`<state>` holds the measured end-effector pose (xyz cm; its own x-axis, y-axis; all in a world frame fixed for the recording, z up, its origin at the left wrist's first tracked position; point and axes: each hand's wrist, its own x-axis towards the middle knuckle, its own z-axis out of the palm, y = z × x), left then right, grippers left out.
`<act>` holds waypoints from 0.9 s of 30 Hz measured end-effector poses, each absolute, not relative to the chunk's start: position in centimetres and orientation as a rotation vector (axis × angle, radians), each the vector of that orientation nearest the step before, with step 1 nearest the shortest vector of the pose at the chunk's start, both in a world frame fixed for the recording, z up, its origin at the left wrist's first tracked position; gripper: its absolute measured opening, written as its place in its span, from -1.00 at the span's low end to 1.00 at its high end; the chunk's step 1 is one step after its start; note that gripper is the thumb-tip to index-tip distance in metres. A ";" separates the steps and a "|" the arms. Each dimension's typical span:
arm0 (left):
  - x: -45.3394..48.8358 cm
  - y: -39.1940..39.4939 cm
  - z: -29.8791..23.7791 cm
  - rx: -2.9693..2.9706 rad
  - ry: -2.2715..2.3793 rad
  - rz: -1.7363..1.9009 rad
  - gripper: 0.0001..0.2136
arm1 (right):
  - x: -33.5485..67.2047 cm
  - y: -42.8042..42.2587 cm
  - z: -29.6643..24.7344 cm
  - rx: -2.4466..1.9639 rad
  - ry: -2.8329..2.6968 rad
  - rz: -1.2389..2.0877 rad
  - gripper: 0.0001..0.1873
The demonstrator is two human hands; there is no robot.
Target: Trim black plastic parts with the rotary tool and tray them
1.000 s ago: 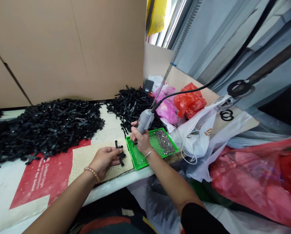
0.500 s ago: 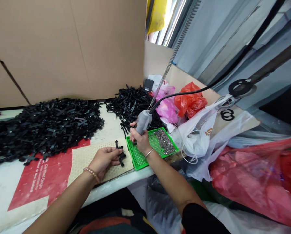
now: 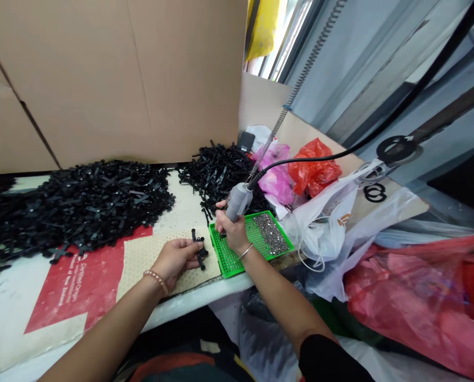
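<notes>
Between the thumb and fingers of my left hand [image 3: 177, 259] are small black plastic parts [image 3: 199, 249], held just over a beige textured mat [image 3: 141, 254]. My right hand [image 3: 233, 228] is wrapped around a grey electric screwdriver [image 3: 239, 200], which hangs from a coiled spring [image 3: 296, 90] and has a black cable. Its tip points down and is hidden by my hand. Below it lies a green perforated tray [image 3: 231, 268], with many small metal screws [image 3: 272, 233] heaped at its right end and others sitting in its holes.
A large heap of black parts [image 3: 102, 207] covers the left of the table, and a smaller heap [image 3: 217, 175] lies behind the tray. Pink [image 3: 277, 180] and red plastic bags [image 3: 314, 167] stand back right. A cardboard wall [image 3: 181, 79] closes the rear.
The whole view has shifted slightly, so things sit a little further right. Both hands keep their holds, the right still over the tray and the left over the mat.
</notes>
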<state>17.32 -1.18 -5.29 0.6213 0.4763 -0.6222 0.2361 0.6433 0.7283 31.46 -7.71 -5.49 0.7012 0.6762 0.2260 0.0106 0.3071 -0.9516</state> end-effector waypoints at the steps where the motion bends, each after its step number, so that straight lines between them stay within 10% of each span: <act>1: 17.3 -1.2 -5.4 0.897 0.910 0.166 -0.89 | 31.4 -7.7 -5.2 -1.162 -0.660 0.479 -0.65; 27: 17.0 -0.9 -6.2 0.901 0.809 0.181 -0.72 | 26.4 -8.0 -2.4 -0.901 -0.562 0.705 -0.67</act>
<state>16.98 -0.93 -6.17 0.6975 0.4601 -0.5493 0.1822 0.6276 0.7570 26.36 -8.02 -2.43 0.6460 0.7495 0.1447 -0.3083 0.4296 -0.8488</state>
